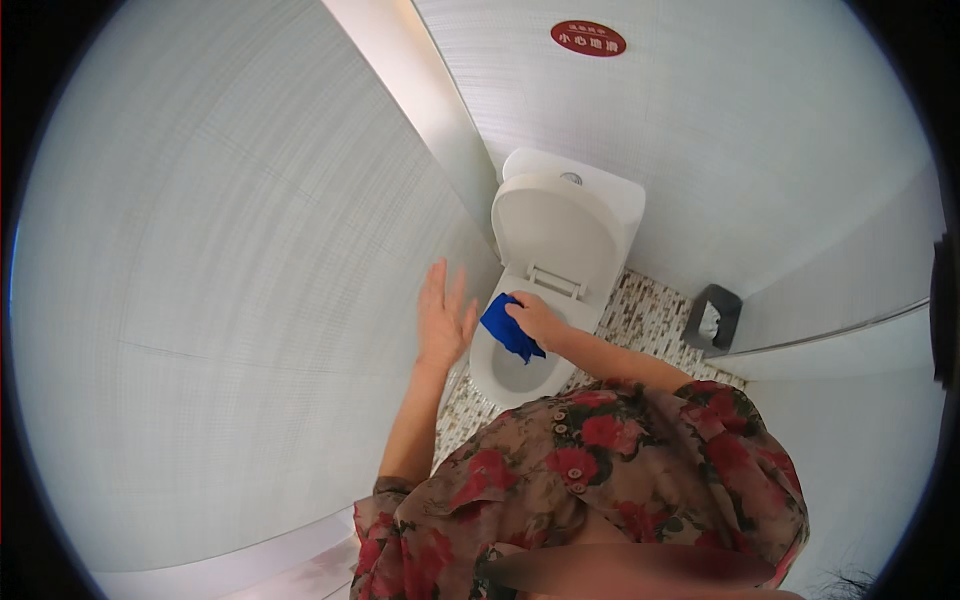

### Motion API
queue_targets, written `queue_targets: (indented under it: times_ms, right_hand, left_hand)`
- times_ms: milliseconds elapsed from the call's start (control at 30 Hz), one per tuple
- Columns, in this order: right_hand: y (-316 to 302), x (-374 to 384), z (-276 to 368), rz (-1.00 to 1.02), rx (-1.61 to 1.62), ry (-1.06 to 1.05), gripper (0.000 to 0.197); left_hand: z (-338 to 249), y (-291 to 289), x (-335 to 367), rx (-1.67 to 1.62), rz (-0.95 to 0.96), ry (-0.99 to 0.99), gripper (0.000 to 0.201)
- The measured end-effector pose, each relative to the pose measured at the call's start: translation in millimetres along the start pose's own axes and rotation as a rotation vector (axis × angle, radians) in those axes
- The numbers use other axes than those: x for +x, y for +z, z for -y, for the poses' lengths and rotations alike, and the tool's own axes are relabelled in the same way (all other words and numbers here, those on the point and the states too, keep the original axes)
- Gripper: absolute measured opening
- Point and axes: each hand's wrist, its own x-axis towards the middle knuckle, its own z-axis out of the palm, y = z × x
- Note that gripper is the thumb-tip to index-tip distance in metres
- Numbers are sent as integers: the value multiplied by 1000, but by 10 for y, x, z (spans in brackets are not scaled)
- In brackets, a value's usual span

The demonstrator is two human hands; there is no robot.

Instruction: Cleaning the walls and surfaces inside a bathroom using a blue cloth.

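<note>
Over the toilet, my right hand grips a blue cloth, which hangs in folds above the left part of the seat and bowl. The white toilet has its lid raised against the tank. To the left of the bowl my left hand is held up with fingers spread and nothing in it, close to the pale partition wall. Parts of the seat lie hidden behind the cloth and my right hand.
A grey bin with white paper in it stands on the mosaic floor at the right. Pale partition walls close in on the left and right. A red oval sign is on the back wall.
</note>
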Motion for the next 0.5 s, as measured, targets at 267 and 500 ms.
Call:
queue_targets:
  times_ms: [267, 500]
  right_hand:
    - [-318, 314, 843, 15, 334, 130, 22]
    - [-391, 725, 1625, 234, 406, 8, 28]
  left_hand:
    - [592, -400, 925, 222, -207, -25, 68]
    - [706, -939, 1630, 586, -327, 10, 69]
